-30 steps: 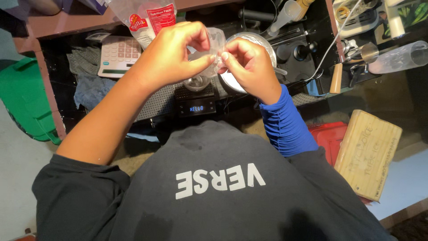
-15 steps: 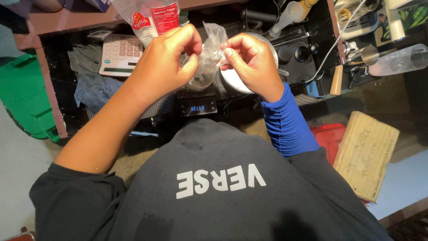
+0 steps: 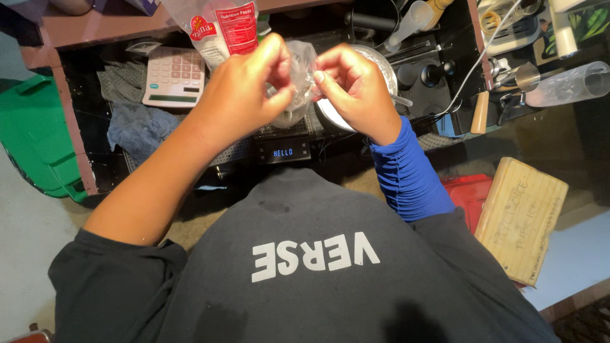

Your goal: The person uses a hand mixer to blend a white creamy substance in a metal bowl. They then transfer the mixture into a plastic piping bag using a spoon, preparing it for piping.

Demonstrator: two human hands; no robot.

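Observation:
My left hand (image 3: pixel 244 95) and my right hand (image 3: pixel 356 86) both pinch a small clear plastic bag (image 3: pixel 298 79), held up between them above a digital kitchen scale (image 3: pixel 283 149) with a lit display. The bag hangs crumpled between my fingertips; whether it holds anything I cannot tell. A metal bowl (image 3: pixel 384 70) sits just behind my right hand, mostly hidden by it. My right forearm wears a blue sleeve (image 3: pixel 406 174); the left arm is bare.
A white calculator (image 3: pixel 173 79) and a grey cloth (image 3: pixel 136 127) lie at the left. A clear food packet with a red label (image 3: pixel 219 28) hangs above. A green bin (image 3: pixel 32 136) stands far left. A wooden block (image 3: pixel 521 216), red container (image 3: pixel 470 194), utensils and a clear tumbler (image 3: pixel 565 86) are at right.
The bag has been lifted slightly and pulled open wider between my fingers, then gathered again. Both hands stay in nearly the same place above the scale.

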